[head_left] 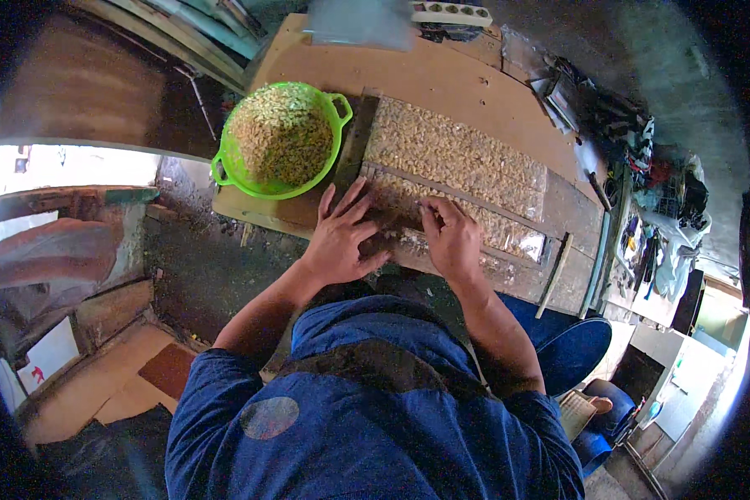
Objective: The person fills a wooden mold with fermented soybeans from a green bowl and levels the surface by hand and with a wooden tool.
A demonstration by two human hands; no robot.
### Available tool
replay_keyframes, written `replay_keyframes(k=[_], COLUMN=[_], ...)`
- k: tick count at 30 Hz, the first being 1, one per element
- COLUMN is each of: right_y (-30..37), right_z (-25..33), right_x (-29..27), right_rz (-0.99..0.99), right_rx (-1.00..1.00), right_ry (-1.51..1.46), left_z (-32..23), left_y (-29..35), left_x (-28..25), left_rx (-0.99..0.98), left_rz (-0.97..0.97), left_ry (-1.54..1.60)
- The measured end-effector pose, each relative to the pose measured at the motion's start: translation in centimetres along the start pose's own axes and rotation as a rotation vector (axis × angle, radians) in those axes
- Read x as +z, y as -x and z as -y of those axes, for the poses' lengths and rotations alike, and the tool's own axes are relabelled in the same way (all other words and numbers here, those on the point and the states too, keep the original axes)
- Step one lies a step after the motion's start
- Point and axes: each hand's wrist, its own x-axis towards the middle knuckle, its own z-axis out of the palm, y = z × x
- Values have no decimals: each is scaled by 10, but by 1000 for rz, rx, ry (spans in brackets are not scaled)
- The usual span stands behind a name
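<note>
A flat, clear plastic-covered slab of pale beans or grains (450, 162) lies on the table. In front of it is a narrower, similar slab (496, 229), separated from it by a thin wooden strip. My left hand (339, 237) rests at the near left end of the narrow slab, its fingers spread and apparently holding nothing. Over the near edge of the same slab, my right hand (456, 237) is curled with thumb and forefinger close together. Whatever lies between those fingertips is too small to make out. To the left stands a bright green colander (339, 133) heaped with loose pale grains.
A brown board (433, 79) covers the far table, with a stack of clear plastic sheets (362, 23) at its back. A loose wooden stick (554, 275) lies at the right end. Below right stands a blue barrel (571, 354); bags and clutter (658, 225) hang beyond.
</note>
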Motion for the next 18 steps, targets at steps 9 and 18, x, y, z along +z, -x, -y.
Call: replay_keyframes(k=[9, 18], right_y=[-14, -19], right_z=[12, 14], right_x=[24, 29], right_rz=[97, 113], right_rx=[-110, -338], right_ry=[35, 258], left_z=[3, 7], left_y=[5, 6], left_x=[0, 2], left_rx=[-19, -21], left_rz=[12, 46], left_ry=[35, 53])
